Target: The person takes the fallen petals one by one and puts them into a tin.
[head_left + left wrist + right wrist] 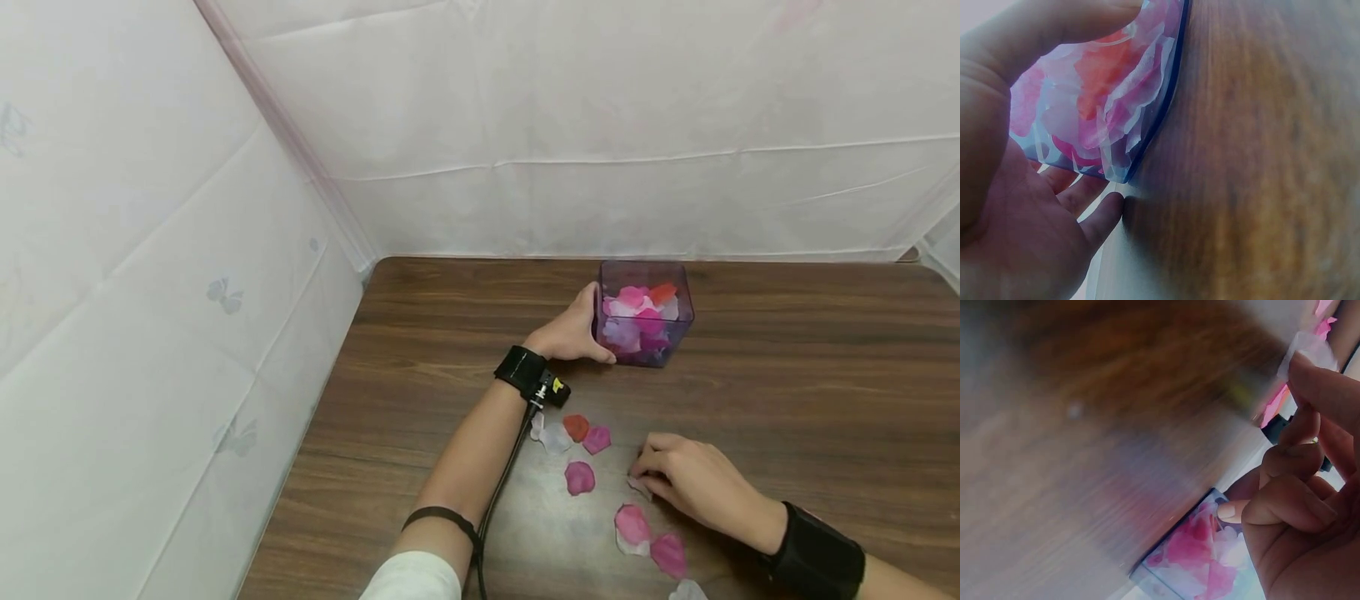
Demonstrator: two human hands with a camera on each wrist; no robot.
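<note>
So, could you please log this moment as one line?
left hand: holds purple plastic box | right hand: pinches white fabric petal | brown wooden table

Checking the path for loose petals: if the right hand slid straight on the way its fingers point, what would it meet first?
The right hand, pinching a whitish petal, points left; a pink petal probably comes first, though depth is unclear.

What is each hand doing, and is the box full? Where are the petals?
Left hand: holds the box's side.
Right hand: pinches a white petal on the table.
Purple box: upright, open-topped, partly filled with petals.
Loose petals: lying flat on the table.
</note>
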